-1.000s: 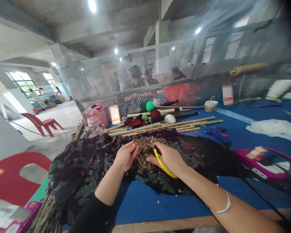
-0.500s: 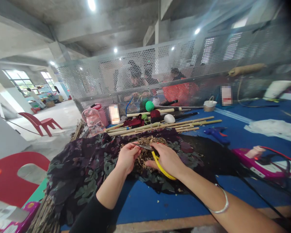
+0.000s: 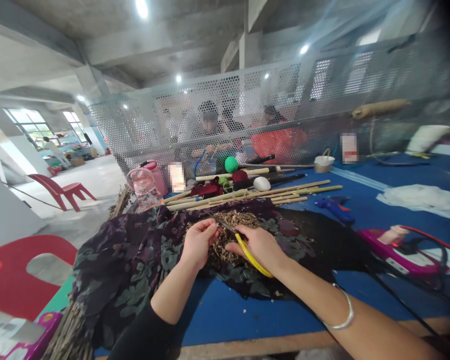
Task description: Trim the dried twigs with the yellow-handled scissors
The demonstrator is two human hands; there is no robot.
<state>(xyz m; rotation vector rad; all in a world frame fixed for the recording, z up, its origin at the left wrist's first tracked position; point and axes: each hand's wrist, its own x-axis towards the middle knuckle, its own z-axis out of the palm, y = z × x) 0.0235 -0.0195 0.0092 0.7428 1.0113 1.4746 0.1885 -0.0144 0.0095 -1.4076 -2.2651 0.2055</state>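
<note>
Yellow-handled scissors [image 3: 251, 256] are in my right hand [image 3: 260, 245], their dark blades pointing up and left toward my other hand. My left hand [image 3: 199, 242] pinches something small near the blade tips; what it is I cannot make out. Beneath both hands is a heap of dry brown plant bits [image 3: 230, 247]. The heap rests on dark cloth with a leaf and flower pattern [image 3: 135, 270], spread over the blue table [image 3: 225, 320].
Bamboo sticks [image 3: 307, 190], a green ball [image 3: 231, 164] and a white ball [image 3: 261, 184] lie behind the cloth. A blue glue gun [image 3: 335, 207] and a magenta device [image 3: 397, 255] with cords are at right. Beyond a perforated metal screen [image 3: 153, 115], people sit.
The scissors have turned slightly, with the blades now angled more steeply up and left. Both hands stay in nearly the same place over the plant bits.
</note>
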